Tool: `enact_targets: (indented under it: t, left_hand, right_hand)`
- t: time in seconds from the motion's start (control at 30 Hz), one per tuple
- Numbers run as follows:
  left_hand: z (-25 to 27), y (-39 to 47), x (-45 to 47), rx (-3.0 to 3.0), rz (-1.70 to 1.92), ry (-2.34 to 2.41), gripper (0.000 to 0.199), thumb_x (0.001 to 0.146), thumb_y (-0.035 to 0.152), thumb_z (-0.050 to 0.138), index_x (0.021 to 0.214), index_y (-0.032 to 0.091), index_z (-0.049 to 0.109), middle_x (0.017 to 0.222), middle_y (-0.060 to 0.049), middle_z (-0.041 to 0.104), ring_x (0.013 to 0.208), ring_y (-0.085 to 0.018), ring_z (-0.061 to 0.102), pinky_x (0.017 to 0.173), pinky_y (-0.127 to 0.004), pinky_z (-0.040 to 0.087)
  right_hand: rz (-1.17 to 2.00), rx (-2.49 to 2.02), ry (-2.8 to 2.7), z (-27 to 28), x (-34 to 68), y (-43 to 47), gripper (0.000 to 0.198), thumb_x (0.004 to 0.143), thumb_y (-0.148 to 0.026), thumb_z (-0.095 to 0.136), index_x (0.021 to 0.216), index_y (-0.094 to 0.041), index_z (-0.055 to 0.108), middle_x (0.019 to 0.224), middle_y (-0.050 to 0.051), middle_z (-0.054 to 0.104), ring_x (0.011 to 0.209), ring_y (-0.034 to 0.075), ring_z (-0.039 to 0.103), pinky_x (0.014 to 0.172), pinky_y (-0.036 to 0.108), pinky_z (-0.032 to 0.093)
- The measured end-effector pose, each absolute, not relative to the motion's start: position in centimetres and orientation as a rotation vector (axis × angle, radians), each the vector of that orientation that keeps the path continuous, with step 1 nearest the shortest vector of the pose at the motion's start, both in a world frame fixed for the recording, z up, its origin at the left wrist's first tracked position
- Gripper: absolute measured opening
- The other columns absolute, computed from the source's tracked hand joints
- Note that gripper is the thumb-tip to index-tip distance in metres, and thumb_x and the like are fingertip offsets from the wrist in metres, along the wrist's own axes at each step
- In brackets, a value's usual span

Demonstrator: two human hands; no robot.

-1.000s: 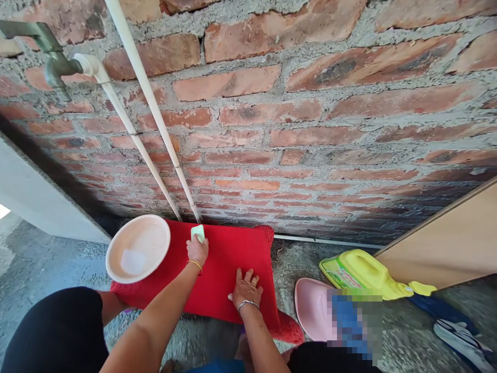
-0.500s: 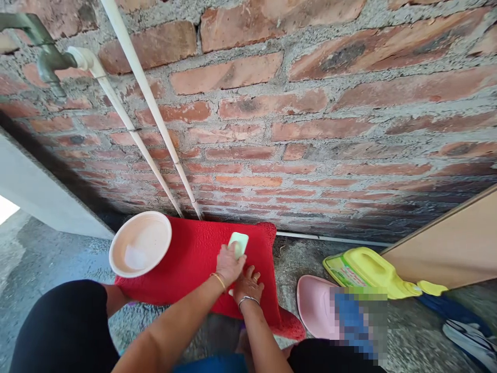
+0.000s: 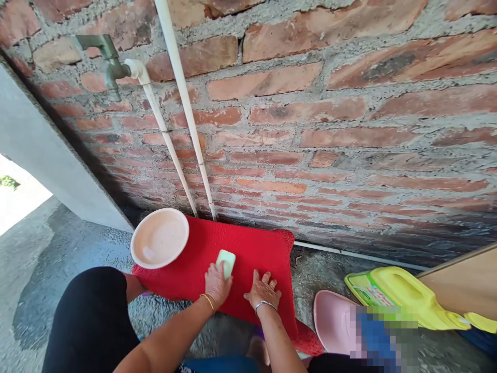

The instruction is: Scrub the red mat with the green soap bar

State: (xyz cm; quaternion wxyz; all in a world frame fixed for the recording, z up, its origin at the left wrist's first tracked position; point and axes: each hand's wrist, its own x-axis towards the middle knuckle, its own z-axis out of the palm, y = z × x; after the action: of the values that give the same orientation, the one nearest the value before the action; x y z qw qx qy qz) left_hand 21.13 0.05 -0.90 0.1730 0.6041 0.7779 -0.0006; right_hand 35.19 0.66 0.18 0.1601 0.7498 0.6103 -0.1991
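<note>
A wet-looking red cloth [image 3: 209,233] lies spread over something low by the wall, one corner hanging down at the front right. My left hand [image 3: 218,286] is closed around a pale green block [image 3: 225,261] with rounded corners, like a soap bar or a brush back; its underside is hidden. That block rests against the middle of the cloth. Right of it, my right hand [image 3: 264,290] lies flat on the cloth with spread fingers and holds nothing. A pale pink basin [image 3: 136,248], apparently with water in it, stands on the cloth's left end.
A brick wall [image 3: 272,140] rises behind, with white pipes [image 3: 182,77] and a green tap [image 3: 112,67] at left. A pink scoop-like container [image 3: 330,316] and a yellow jug [image 3: 404,287] are on the concrete floor at right. My knee [image 3: 93,316] is beside the cloth.
My left hand has moved left with the pale green block, away from my right hand. My right hand has its fingers spread wider on the cloth. The view has shifted to the left.
</note>
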Motion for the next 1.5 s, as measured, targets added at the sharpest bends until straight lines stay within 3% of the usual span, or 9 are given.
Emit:
enact_targets:
  t: [0.13,0.4,0.6,0.73,0.87,1.07,1.33,1.5]
  left_hand:
    - [-0.2,0.1,22.7,1.843,0.046,1.982,0.056,0.081,0.046,0.055,0.134,0.030,0.042,0.118,-0.008,0.052,0.108,-0.023,0.052,0.094,-0.034,0.038]
    - [1.2,4.3,13.9,1.332,0.122,2.529,0.054,0.088,0.043,0.044,0.134,0.015,0.039,0.108,-0.014,0.055,0.097,-0.024,0.059,0.077,-0.033,0.045]
    - [0.0,2.7,19.9,1.620,-0.020,2.234,0.054,0.083,0.045,0.053,0.130,0.020,0.044,0.112,-0.013,0.053,0.101,-0.024,0.058,0.082,-0.033,0.044]
    - [-0.1,1.6,23.6,1.768,-0.051,1.969,0.061,0.080,0.045,0.058,0.134,0.024,0.038,0.116,-0.011,0.052,0.104,-0.023,0.056,0.085,-0.032,0.043]
    - [0.2,1.2,20.2,1.759,0.092,2.095,0.051,0.085,0.041,0.051,0.132,0.022,0.042,0.110,-0.010,0.055,0.100,-0.021,0.057,0.083,-0.030,0.043]
    - [-0.5,-0.1,13.5,1.604,0.081,2.538,0.050,0.087,0.043,0.047,0.129,0.015,0.045,0.097,-0.010,0.056,0.086,-0.022,0.059,0.070,-0.032,0.044]
    - [-2.5,-2.9,22.1,2.030,0.128,2.120,0.050,0.084,0.040,0.052,0.129,0.020,0.046,0.101,-0.008,0.054,0.092,-0.021,0.057,0.076,-0.031,0.043]
    - [-1.4,-2.0,18.8,1.970,0.156,2.189,0.050,0.085,0.043,0.049,0.128,0.018,0.046,0.096,-0.009,0.055,0.082,-0.021,0.058,0.070,-0.030,0.044]
  right_hand:
    - [-0.600,2.132,1.711,0.2,35.1,0.8,0.079,0.075,-0.037,0.067,0.145,-0.023,0.032,0.151,0.022,0.024,0.135,0.038,0.029,0.095,0.050,0.034]
    - [-0.617,2.127,1.685,0.3,34.7,1.0,0.083,0.074,-0.037,0.067,0.146,-0.023,0.030,0.151,0.021,0.022,0.136,0.038,0.028,0.095,0.050,0.035]
    - [-0.661,2.131,1.642,0.6,34.6,1.1,0.086,0.072,-0.038,0.070,0.146,-0.025,0.028,0.153,0.019,0.020,0.137,0.037,0.025,0.098,0.049,0.033]
    - [-0.690,2.145,1.645,0.2,34.9,1.0,0.090,0.070,-0.040,0.072,0.146,-0.026,0.026,0.153,0.020,0.018,0.138,0.036,0.024,0.100,0.052,0.029]
    - [-0.683,2.155,1.657,-0.3,35.0,0.9,0.092,0.068,-0.042,0.073,0.146,-0.027,0.027,0.153,0.020,0.018,0.137,0.037,0.024,0.098,0.053,0.030]
    - [-0.665,2.163,1.671,-0.2,34.9,0.7,0.092,0.068,-0.040,0.074,0.146,-0.026,0.028,0.153,0.019,0.019,0.137,0.037,0.025,0.099,0.052,0.031]
    - [-0.758,2.190,1.688,0.9,35.2,0.0,0.090,0.070,-0.044,0.071,0.147,-0.027,0.026,0.155,0.017,0.016,0.139,0.035,0.020,0.104,0.051,0.025]
    - [-0.808,2.211,1.676,0.5,35.8,-0.2,0.092,0.069,-0.047,0.071,0.147,-0.032,0.024,0.156,0.013,0.013,0.141,0.034,0.017,0.106,0.052,0.021]
